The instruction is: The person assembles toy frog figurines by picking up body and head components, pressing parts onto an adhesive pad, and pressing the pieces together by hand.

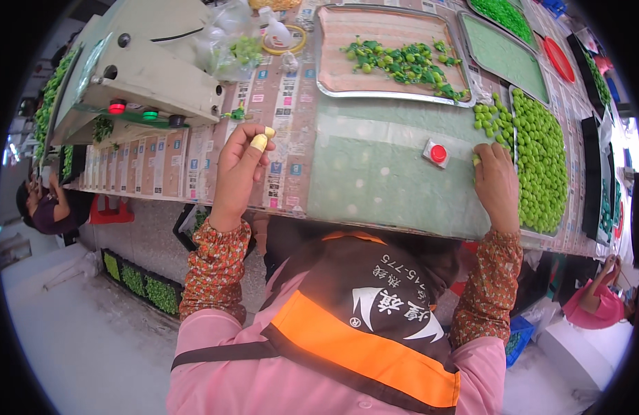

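Right hand lies palm-down on the green mat, fingers loosely curled, fingertips touching green pods beside the heaped tray. Whether it grips a pod cannot be told. Left hand is raised near the grey machine, fingers half-closed, taped fingertips together, holding nothing visible. Red button sits just left of the right hand.
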Motion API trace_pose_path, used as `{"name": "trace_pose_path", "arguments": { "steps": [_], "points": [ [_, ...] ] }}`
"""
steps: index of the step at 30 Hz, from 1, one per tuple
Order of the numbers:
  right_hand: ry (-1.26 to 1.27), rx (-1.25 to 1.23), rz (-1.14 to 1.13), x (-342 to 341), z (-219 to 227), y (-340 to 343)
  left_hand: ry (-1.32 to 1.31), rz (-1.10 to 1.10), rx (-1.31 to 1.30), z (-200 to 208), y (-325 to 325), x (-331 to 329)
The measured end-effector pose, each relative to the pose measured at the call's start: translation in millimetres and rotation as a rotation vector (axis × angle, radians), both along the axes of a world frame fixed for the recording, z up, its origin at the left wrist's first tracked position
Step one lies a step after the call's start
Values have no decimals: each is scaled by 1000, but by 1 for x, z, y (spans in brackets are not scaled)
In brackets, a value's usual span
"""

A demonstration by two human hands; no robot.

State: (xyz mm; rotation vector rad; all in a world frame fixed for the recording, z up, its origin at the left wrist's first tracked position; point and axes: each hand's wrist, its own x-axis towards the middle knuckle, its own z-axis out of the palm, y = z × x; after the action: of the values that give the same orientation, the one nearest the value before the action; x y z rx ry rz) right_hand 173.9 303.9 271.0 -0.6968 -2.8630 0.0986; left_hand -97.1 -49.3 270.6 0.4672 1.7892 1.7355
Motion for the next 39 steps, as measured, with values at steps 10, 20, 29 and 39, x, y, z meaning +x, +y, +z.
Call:
{"name": "trace_pose_path", "arguments": {
  "steps": [10, 20, 29, 39],
  "points": [
    [196, -414, -83, 11, 12, -25, 958, 246, -601, 1, -9, -54],
    [130, -357, -37, 16, 7, -54, 1340, 192, -930, -13, 3, -51],
    [138, -321, -22, 19, 5, -57, 1055, 137, -837, -18, 0, -47],
    [218, -355, 2, 17, 5, -56, 843, 36, -618, -21, 2, -41]
  ]
}}
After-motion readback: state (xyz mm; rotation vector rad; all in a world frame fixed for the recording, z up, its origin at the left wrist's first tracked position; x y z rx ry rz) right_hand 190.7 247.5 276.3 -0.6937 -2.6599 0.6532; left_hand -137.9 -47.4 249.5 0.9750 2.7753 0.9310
